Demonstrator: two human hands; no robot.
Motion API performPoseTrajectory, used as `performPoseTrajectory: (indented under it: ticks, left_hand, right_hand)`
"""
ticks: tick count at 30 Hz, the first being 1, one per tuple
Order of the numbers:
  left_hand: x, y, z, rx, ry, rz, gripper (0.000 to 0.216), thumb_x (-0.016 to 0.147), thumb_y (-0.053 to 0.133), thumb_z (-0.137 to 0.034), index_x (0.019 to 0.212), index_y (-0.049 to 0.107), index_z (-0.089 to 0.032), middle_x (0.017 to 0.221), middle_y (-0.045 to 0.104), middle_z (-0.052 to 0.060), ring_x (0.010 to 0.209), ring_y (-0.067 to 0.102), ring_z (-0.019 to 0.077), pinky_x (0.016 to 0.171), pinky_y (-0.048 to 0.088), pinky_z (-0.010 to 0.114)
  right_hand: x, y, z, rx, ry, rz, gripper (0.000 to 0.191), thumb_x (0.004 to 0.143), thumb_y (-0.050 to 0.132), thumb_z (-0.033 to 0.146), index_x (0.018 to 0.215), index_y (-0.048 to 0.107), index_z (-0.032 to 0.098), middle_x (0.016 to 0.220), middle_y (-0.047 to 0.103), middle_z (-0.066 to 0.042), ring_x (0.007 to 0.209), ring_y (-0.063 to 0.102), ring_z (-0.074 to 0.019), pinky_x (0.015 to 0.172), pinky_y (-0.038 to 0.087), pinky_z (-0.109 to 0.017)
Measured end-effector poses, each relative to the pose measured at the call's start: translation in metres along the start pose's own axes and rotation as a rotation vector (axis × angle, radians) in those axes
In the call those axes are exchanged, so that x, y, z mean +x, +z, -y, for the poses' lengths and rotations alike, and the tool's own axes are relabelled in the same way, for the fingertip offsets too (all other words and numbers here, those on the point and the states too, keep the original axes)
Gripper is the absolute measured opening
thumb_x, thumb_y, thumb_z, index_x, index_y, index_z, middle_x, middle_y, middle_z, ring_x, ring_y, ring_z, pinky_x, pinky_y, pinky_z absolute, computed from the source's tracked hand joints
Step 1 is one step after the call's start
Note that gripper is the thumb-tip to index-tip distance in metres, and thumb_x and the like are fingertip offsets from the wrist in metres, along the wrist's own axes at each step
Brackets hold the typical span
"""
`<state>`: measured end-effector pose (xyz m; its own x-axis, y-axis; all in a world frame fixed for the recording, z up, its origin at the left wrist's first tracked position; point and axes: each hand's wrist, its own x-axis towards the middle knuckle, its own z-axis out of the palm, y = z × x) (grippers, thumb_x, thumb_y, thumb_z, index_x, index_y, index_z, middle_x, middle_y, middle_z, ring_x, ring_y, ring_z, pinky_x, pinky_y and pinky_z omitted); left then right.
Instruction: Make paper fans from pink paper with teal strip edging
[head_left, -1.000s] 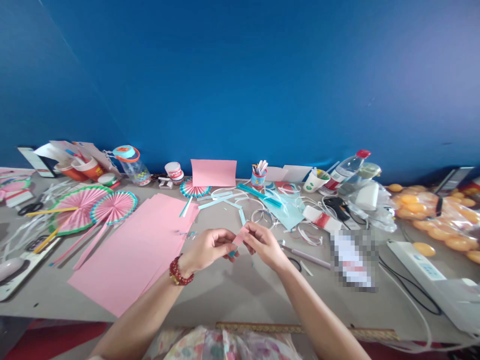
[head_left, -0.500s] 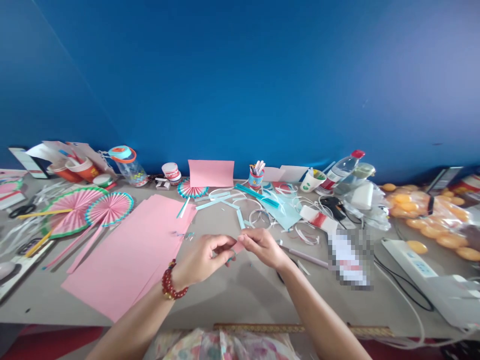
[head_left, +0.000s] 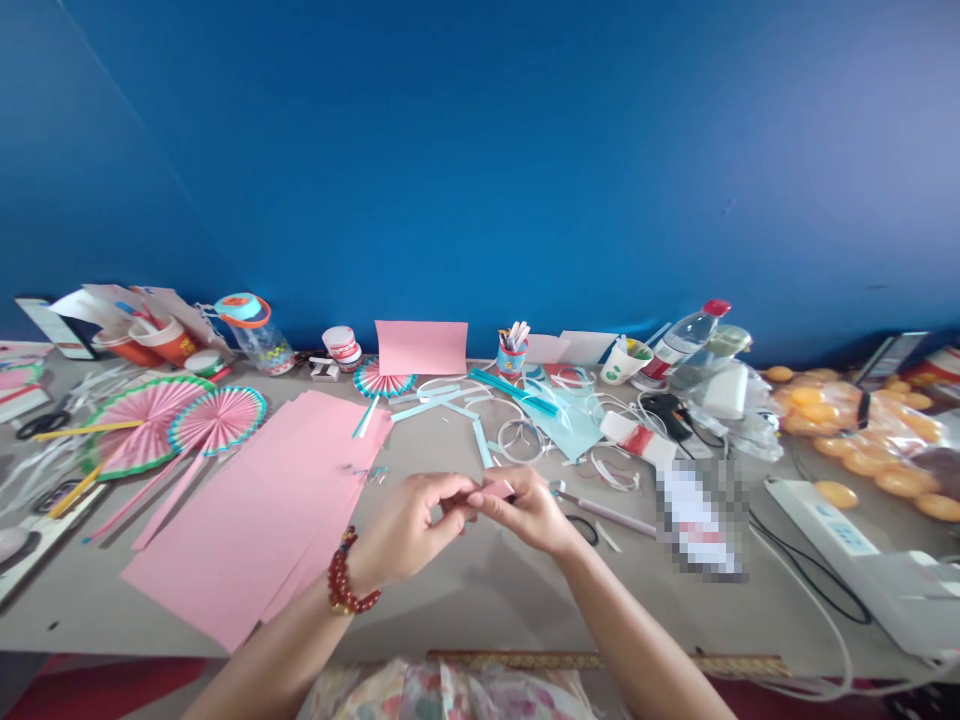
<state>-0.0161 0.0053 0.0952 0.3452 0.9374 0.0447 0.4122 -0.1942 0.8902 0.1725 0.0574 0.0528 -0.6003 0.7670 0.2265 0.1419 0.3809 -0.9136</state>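
Note:
My left hand, with a red bead bracelet at the wrist, and my right hand meet over the middle of the table. Both pinch a small folded pink paper piece between thumbs and fingertips, a little above the grey tabletop. A stack of pink paper sheets lies just left of my left hand. Blue and white paper strips lie just beyond my fingers.
Pink pleated paper fans lie at the left, scissors beyond them. Cups, a jar and a folded pink card line the blue wall. A water bottle, a bag of orange balls and a power strip crowd the right.
Both hands have dropped slightly toward me, still pinching the pink piece. The piece has turned from slanted to lying more level between the fingertips.

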Motion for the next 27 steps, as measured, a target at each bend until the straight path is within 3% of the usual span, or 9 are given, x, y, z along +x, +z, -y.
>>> performPoseTrajectory:
  ticks: [4,9,16,23,27]
  left_hand:
    - [-0.002,-0.001,0.001,-0.003,0.027,0.014,0.019,0.092,0.054,-0.024,0.098,0.072,-0.02,0.085,0.075,0.003,0.071,0.068,0.0136,0.058,0.049,0.017]
    - [-0.007,-0.002,0.002,0.013,-0.006,0.029,0.018,0.093,0.055,-0.027,0.095,0.071,-0.019,0.082,0.074,0.003,0.071,0.067,0.0139,0.055,0.047,0.016]
    - [-0.009,0.0,-0.001,-0.043,-0.028,0.02,0.018,0.092,0.058,-0.028,0.1,0.072,-0.02,0.084,0.074,0.003,0.069,0.068,0.0132,0.051,0.046,0.015]
    - [-0.01,-0.001,0.003,-0.009,-0.01,0.004,0.016,0.09,0.058,-0.024,0.098,0.072,-0.02,0.085,0.074,0.003,0.071,0.068,0.0133,0.054,0.047,0.016]
    - [-0.009,0.002,-0.001,-0.021,0.011,-0.001,0.018,0.09,0.058,-0.024,0.101,0.072,-0.021,0.086,0.075,0.002,0.071,0.068,0.0128,0.057,0.048,0.016]
  right_hand:
    - [-0.002,-0.001,0.003,-0.033,-0.049,0.023,0.053,0.096,0.049,0.054,0.057,0.038,0.02,0.055,0.034,0.005,0.051,0.032,-0.009,0.051,0.028,-0.024]
    - [-0.004,-0.014,0.007,-0.165,-0.162,0.152,0.05,0.103,0.031,0.049,0.068,0.052,0.019,0.06,0.039,0.003,0.055,0.038,-0.0113,0.058,0.031,-0.026]
    - [-0.005,-0.006,0.003,-0.195,-0.173,-0.011,0.061,0.102,0.022,0.054,0.058,0.049,0.021,0.053,0.04,0.0,0.052,0.037,-0.0136,0.056,0.032,-0.03]
    - [-0.008,-0.007,-0.002,-0.14,-0.12,0.027,0.059,0.098,0.034,0.06,0.054,0.037,0.022,0.053,0.031,0.003,0.05,0.033,-0.0121,0.055,0.029,-0.03]
    - [-0.01,-0.002,-0.004,-0.092,-0.153,-0.096,0.058,0.098,0.029,0.06,0.054,0.027,0.023,0.051,0.031,0.002,0.05,0.032,-0.0133,0.056,0.029,-0.032]
